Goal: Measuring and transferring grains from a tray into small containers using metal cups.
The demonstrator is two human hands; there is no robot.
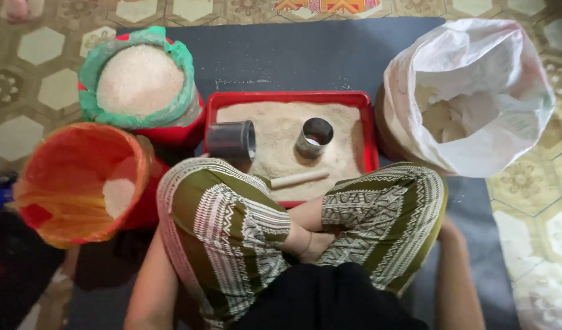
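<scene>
Glossy red plastic tray (366, 131), filled with matt, gritty grain (275, 131); dull metal tin (314, 137); smooth wooden stick (300, 178); crinkled white plastic sack (476, 91).

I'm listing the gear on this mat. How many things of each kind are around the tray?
Bags and lined buckets of grain: 3, green-lined, orange-lined, white.
Red tray: 1.
Cylinder cups: 2, grey and metal.
Pale stick: 1.
Total: 7.

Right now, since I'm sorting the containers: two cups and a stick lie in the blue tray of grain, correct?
Not quite: the tray is red, not blue. The head view shows both cups and the stick lying in its grain.
</scene>
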